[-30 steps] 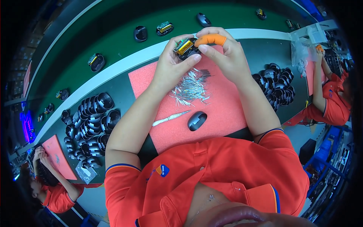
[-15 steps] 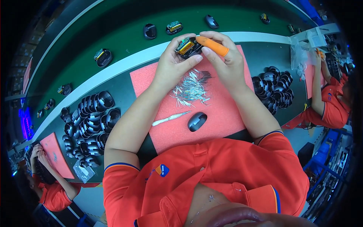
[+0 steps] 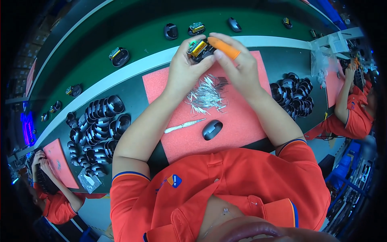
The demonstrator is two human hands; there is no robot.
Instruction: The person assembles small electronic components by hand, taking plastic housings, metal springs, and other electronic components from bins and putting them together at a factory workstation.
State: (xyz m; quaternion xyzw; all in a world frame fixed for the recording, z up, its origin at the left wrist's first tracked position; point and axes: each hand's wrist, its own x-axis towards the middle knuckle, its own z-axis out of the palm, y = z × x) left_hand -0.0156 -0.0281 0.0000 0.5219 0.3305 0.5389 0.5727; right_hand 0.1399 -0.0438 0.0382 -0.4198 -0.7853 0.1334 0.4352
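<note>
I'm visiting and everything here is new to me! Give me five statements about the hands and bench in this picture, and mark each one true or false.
1. The left hand holds a device. True.

2. The orange cover is on a finger of the left hand. False: it is on a finger of the right hand.

3. Silver strips lie on the central mat. True.

4. The white tool lies right of the single shell. False: it lies left of it.

5. Heaps of dark shells sit on both sides of the central mat. True.
</note>
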